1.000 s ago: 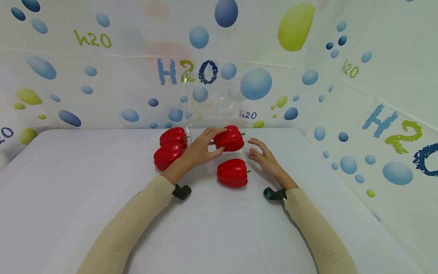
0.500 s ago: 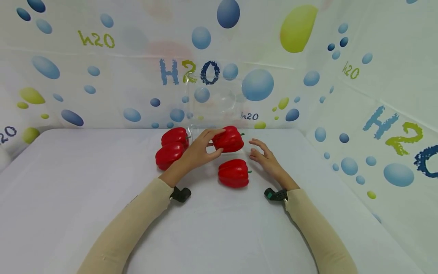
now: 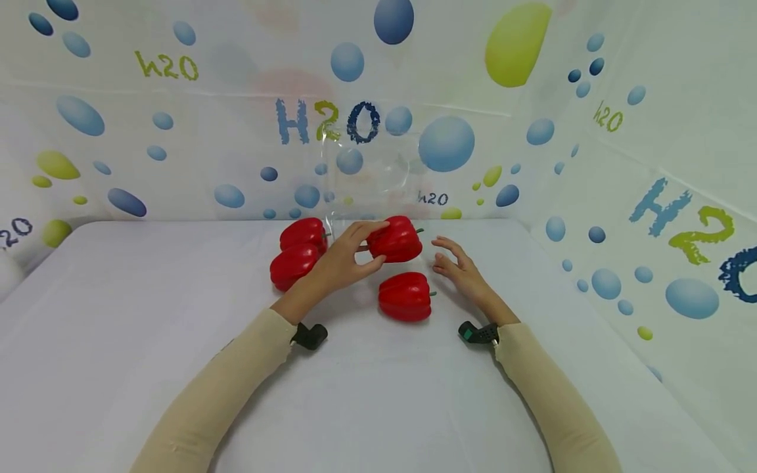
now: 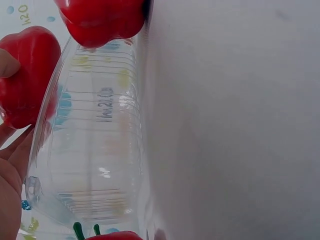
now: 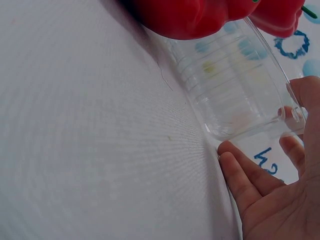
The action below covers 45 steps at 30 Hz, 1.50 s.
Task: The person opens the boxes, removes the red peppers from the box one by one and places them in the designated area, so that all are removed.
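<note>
My left hand (image 3: 345,261) grips a red bell pepper (image 3: 397,240) between thumb and fingers, above a clear plastic container (image 4: 95,145). The container's transparent lid (image 3: 378,167) stands raised at the back. At the container's right end is my right hand (image 3: 466,276). In the right wrist view its thumb (image 5: 306,90) lies over the container's corner while a fingertip shows through the plastic. Between me and the container lies another red bell pepper (image 3: 405,297), its green stem pointing right.
Left of the container lie two more red bell peppers, one farther back (image 3: 303,234) and one nearer (image 3: 293,267), partly behind my left wrist. A white cloth (image 3: 378,394) covers the table. Behind it hangs a sheet (image 3: 236,157) printed with coloured drops and lettering.
</note>
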Each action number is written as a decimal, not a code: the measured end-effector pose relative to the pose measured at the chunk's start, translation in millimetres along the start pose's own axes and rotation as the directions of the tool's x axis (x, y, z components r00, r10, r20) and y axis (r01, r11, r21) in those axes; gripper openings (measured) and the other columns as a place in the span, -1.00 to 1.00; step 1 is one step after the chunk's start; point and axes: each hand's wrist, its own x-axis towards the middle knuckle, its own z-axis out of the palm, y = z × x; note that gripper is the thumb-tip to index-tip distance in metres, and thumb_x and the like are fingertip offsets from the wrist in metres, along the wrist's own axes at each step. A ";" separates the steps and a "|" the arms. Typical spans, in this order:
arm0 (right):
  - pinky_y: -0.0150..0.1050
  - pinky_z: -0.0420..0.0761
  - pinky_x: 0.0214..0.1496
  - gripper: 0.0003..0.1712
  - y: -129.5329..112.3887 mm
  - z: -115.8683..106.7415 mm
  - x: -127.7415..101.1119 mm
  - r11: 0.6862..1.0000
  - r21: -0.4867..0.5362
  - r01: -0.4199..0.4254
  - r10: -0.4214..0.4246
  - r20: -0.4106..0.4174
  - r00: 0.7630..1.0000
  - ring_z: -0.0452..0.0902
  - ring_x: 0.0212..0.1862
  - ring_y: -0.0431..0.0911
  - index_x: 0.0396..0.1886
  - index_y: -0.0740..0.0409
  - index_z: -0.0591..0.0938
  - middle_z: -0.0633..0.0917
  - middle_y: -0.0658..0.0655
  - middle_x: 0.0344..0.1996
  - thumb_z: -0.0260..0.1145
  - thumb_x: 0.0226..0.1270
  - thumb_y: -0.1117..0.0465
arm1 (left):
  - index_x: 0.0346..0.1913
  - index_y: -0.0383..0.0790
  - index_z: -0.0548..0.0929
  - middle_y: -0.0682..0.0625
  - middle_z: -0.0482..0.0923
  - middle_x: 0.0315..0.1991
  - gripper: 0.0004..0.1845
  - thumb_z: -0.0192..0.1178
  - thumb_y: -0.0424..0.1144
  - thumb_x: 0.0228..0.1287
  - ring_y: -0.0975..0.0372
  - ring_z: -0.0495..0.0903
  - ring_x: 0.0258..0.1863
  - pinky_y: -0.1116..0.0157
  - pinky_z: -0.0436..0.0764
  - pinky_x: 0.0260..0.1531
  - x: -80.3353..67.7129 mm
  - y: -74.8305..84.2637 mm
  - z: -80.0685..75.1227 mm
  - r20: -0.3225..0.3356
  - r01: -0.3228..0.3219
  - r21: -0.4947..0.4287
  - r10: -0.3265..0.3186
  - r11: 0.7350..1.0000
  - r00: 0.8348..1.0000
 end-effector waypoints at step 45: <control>-0.03 0.41 0.26 -0.43 -33.2 4.1 -16.3 0.999 -0.033 -0.037 0.038 0.040 0.998 0.34 0.29 0.34 0.46 0.30 0.18 0.01 0.25 0.52 0.00 0.56 0.22 | 0.35 -0.12 0.37 -0.09 0.39 0.27 -0.25 0.44 -0.30 0.07 0.12 0.42 0.21 0.14 0.65 -0.01 -33.6 12.4 -29.0 0.025 -0.006 0.107 0.004 0.994 1.000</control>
